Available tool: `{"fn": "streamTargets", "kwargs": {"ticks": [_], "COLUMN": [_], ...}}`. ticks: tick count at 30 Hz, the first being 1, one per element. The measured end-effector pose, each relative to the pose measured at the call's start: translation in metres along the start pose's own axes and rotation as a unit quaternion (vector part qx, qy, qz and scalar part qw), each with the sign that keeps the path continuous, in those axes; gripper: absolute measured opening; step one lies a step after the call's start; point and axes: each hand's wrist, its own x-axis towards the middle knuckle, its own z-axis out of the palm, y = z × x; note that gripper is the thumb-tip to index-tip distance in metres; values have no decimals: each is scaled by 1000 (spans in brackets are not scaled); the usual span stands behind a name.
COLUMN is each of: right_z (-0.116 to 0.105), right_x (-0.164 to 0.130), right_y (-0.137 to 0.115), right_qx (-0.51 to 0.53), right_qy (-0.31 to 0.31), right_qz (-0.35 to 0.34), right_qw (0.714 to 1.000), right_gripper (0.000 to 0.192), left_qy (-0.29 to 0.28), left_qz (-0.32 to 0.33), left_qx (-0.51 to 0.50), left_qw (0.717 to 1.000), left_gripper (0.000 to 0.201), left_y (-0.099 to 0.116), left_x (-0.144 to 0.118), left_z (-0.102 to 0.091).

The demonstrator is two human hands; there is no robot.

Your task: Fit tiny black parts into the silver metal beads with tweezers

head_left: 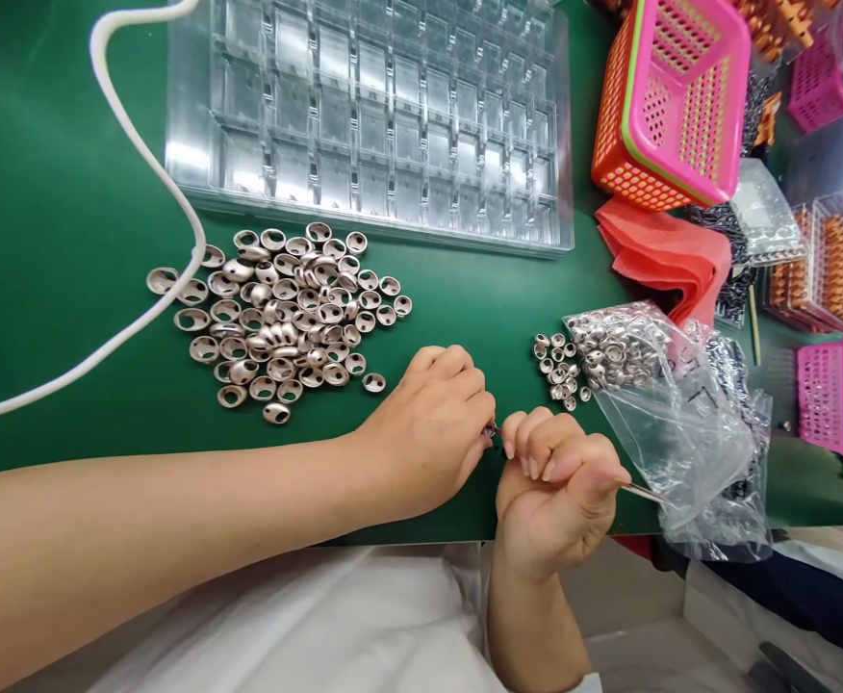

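Observation:
My left hand (432, 433) is closed, its fingertips pinching a small silver metal part (490, 430) that is mostly hidden. Right against it, my right hand (558, 486) is wrapped around a thin metal rod-like tool (642, 493), whose rear end sticks out past the thumb. The tool's front end meets the small part between the hands. Beyond my left hand lies a loose pile of silver oval metal rings (284, 318) with holes in them. A smaller cluster of little silver pieces (560, 368) sits beyond my right hand.
At the back stands a clear plastic compartment tray (393, 226). A white cable (125, 125) crosses the green table on the left. To the right are a clear bag of metal pieces (616, 351), a red cloth (663, 250), stacked baskets (634, 106) and a pink basket (836, 395).

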Motion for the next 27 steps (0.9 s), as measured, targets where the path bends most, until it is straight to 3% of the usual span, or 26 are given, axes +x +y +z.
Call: {"fn": "streamTargets", "kwargs": {"ticks": [18, 27], "right_z": [11, 13], "right_x": [4, 5], "right_y": [6, 7], "right_qx": [-42, -62], "right_qy": [33, 13], "right_qz": [-42, -50], "right_qw": [998, 997], "right_gripper": [47, 47], "left_qy": [17, 12], "left_qz": [17, 10], "left_qx": [15, 11], "left_qw": [1000, 1000], "left_gripper": [15, 15], "left_y": [-2, -1], "left_x": [1, 2], "left_z": [7, 7]}}
